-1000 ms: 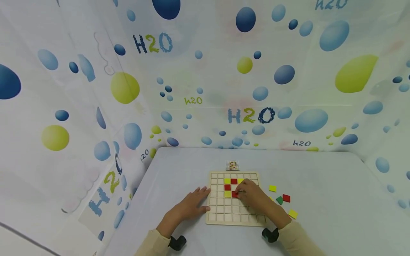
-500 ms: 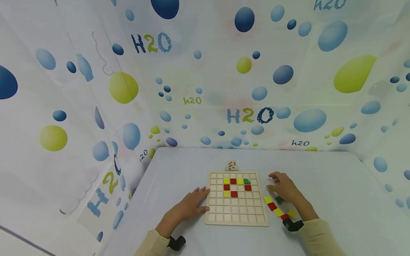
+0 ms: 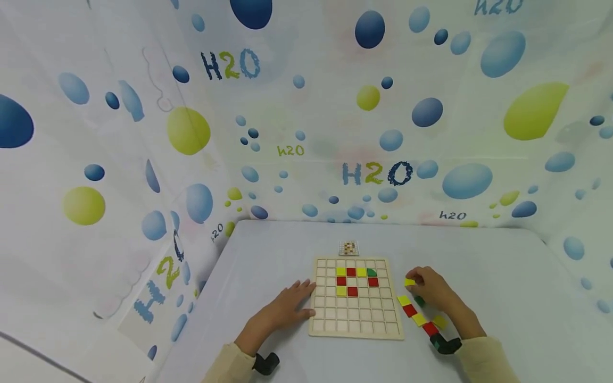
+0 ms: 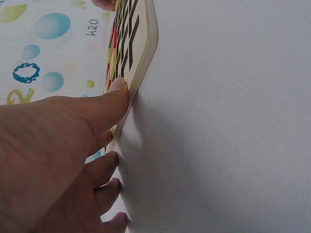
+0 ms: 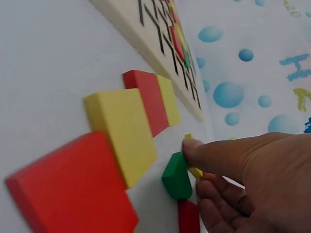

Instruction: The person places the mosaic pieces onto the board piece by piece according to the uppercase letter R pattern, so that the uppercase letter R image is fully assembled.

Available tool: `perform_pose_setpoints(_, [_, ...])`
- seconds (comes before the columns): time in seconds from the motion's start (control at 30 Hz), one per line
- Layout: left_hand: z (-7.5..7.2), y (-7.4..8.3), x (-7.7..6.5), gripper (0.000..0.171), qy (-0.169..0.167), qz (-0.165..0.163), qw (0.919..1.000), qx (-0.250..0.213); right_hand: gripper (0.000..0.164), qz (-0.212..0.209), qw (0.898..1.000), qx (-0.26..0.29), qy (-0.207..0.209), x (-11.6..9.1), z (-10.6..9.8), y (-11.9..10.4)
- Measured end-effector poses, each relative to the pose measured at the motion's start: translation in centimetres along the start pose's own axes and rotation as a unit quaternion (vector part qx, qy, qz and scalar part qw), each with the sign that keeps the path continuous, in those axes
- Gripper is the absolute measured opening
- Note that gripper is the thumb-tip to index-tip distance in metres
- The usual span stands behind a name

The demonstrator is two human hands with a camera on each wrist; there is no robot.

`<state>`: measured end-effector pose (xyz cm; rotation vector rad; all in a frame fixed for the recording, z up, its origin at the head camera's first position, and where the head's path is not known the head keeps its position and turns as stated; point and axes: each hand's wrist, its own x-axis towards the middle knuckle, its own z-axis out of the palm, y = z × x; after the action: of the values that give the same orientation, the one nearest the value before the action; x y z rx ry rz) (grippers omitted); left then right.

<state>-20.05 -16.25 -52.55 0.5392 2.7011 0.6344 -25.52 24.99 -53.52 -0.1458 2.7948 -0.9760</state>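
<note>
A wooden grid board [image 3: 354,322] lies on the table, with several yellow, red and green tiles set in its upper cells. My left hand [image 3: 287,306] rests at the board's left edge, fingers loosely spread; in the left wrist view the thumb [image 4: 109,104] touches the board's side. To the right of the board, my right hand [image 3: 431,287] pinches a yellow tile [image 3: 409,282] between thumb and fingers. Part of that yellow tile [image 5: 196,172] shows under the thumb in the right wrist view. A green tile [image 5: 177,177] lies close beside the thumb.
Loose tiles lie in a slanting row right of the board, among them a red tile [image 3: 409,310] and a yellow tile [image 3: 419,319]. A small pattern card [image 3: 348,248] lies behind the board. A printed curtain [image 3: 325,106] hangs at the table's back.
My right hand has left the board, moved right to the loose tiles, and now grips a yellow one. A green and a red tile show where it was. My left hand stays put.
</note>
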Motion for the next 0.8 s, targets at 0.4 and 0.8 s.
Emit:
perform_pose_setpoints(0.4, [-0.2,0.2,-0.3,0.076,0.000,-0.005,1.0000,-0.008,0.025,-0.057,0.998,-0.007,0.026,0.5,1.1,0.3])
perform_pose_setpoints(0.8, [-0.1,0.3,-0.2,0.076,0.001,-0.005,1.0000,-0.003,0.029,-0.052,0.998,0.023,0.017,1.1,2.6,-2.2])
